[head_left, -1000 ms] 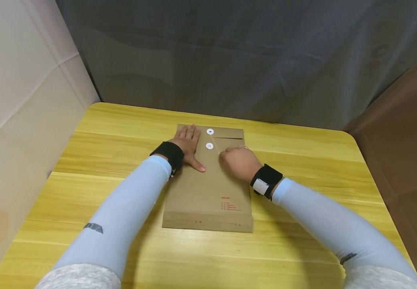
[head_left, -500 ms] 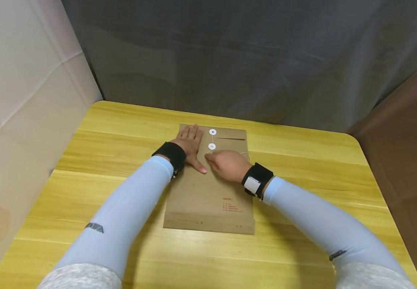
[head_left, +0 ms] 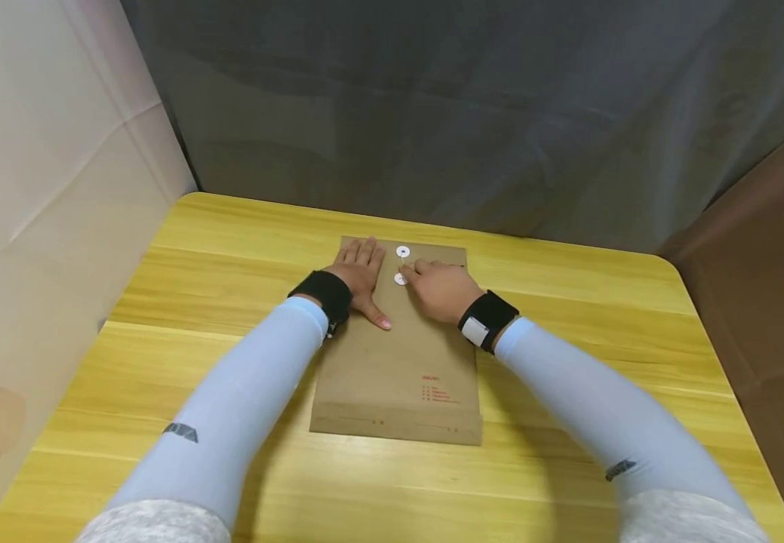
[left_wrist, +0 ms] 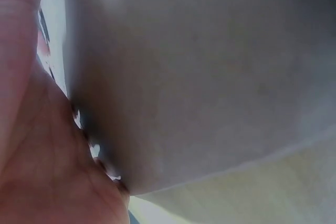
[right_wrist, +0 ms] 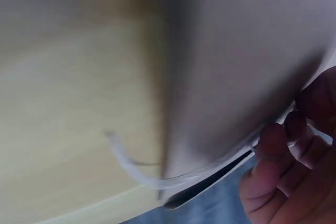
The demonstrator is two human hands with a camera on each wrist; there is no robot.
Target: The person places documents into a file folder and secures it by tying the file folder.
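Right hand (head_left: 441, 289) has swung from the envelope's right side up to the two white button discs, drawing the string with it.

Left hand (head_left: 358, 273) lies flat, fingers straight, pressing the upper left of the kraft string-tie envelope (head_left: 398, 369), which lies lengthwise in the middle of the yellow bench (head_left: 215, 256). Fingertips of the right hand, curled, pinch the thin white string (right_wrist: 137, 170) between the upper disc (head_left: 402, 251) and the lower disc (head_left: 399, 279); the right wrist view shows it trailing loose past the envelope's edge. By my reading, the string is being worked around the discs. Next comes another small loop about a disc, string kept taut, flap held down.
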